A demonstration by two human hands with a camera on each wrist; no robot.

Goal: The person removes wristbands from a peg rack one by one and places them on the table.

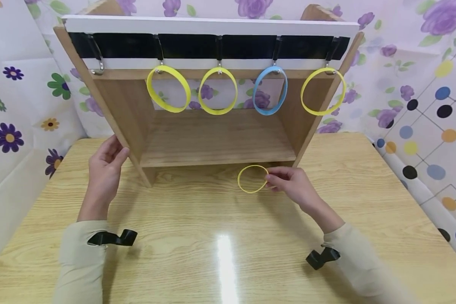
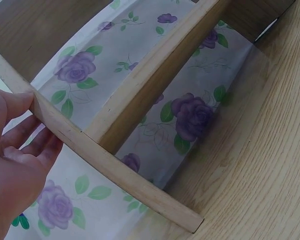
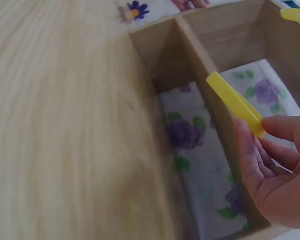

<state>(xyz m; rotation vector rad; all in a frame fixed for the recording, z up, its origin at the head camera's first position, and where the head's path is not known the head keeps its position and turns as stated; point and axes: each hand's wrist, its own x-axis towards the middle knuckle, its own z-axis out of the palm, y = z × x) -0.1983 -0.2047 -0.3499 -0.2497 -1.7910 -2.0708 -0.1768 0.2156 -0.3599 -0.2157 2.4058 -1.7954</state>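
Observation:
My left hand [image 1: 104, 173] holds the left side panel of a wooden shelf unit [image 1: 216, 139]. In the left wrist view its thumb lies on the panel's edge, with the fingers on the other side. Low in front of the unit, my right hand [image 1: 298, 190] pinches a yellow wristband [image 3: 235, 103] between thumb and fingers. The band points left from the fingertips, below the bottom shelf's front edge. Above, a yellow wristband [image 1: 170, 108], another yellow one, a blue wristband [image 1: 266, 112] and a yellow one at the right hang from metal hooks.
The leftmost hook [image 1: 99, 63] on the white-and-black rail [image 1: 190, 45] carries no band. The unit stands on a wood-grain table [image 1: 175, 236] before a flowered cloth backdrop [image 1: 19, 105]. A dotted cloth [image 1: 433, 139] hangs at the right. Black straps circle both sleeves.

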